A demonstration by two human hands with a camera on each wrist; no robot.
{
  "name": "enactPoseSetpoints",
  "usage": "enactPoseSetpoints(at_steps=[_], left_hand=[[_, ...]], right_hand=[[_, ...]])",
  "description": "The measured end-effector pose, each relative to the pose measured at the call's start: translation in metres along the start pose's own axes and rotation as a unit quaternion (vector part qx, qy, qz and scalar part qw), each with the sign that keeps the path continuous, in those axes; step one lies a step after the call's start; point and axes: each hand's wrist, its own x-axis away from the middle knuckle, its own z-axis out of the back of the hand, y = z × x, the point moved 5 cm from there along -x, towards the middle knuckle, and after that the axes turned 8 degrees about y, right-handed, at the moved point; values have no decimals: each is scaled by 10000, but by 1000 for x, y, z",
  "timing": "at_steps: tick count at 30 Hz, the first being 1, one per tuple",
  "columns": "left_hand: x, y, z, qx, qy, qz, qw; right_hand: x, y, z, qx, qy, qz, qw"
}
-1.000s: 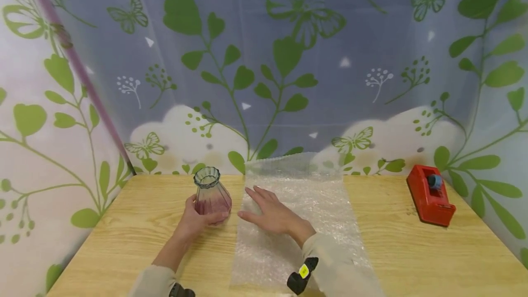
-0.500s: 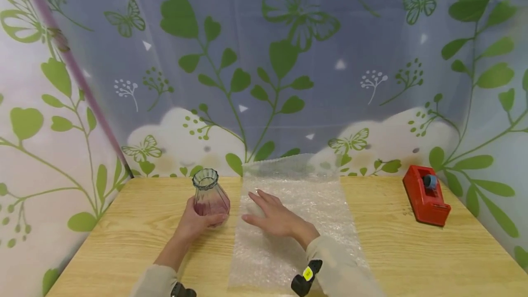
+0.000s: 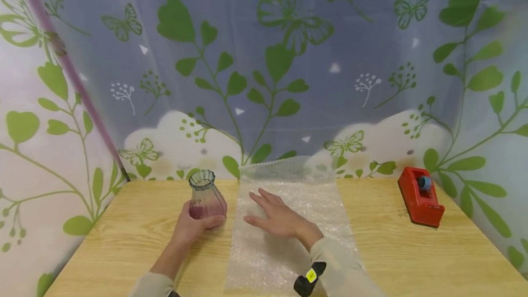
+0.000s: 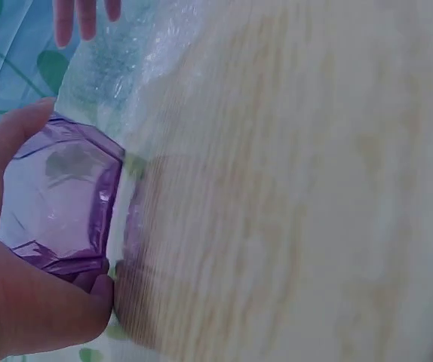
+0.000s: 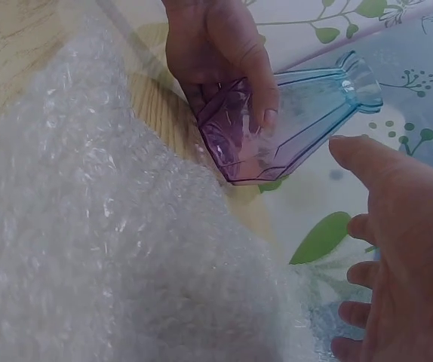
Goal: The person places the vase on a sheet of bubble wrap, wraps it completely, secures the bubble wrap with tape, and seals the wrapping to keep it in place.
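Observation:
A ribbed glass vase point(image 3: 208, 200), bluish at its flared rim and purple toward the base, is gripped by my left hand point(image 3: 190, 226) at left of centre in the head view. Thumb and fingers curl round its lower body. In the left wrist view the angular purple base point(image 4: 66, 196) of the vase faces the camera. My right hand point(image 3: 280, 217) has its fingers spread over a sheet of bubble wrap point(image 3: 305, 191), apart from the vase; whether it touches the sheet I cannot tell. The right wrist view shows the vase point(image 5: 292, 113) between both hands.
A red tape dispenser point(image 3: 420, 196) with a small blue roll stands at the right of the wooden table point(image 3: 392, 251). The bubble wrap's far edge rises against the patterned curtain point(image 3: 231, 81) behind the table. Curtain also borders the left and right sides.
My right hand has shifted slightly right over the bubble wrap, away from the vase. The left hand keeps its grip on the vase. The head view has turned a little.

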Motion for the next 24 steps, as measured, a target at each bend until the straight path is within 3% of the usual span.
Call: enactPoseSetpoints(at_steps=[5, 13, 18, 24], left_hand=[[3, 5, 4, 73, 115, -109, 9998], [10, 30, 10, 177, 353, -615, 9973], [17, 47, 6, 233, 211, -954, 9949], [28, 68, -9, 159, -323, -1120, 9931]], right_hand=[[5, -1, 10, 127, 126, 102, 9998], [17, 6, 28, 91, 195, 14, 9998], [25, 10, 43, 98, 352, -24, 9993], [40, 14, 65, 232, 578, 48, 9980]])
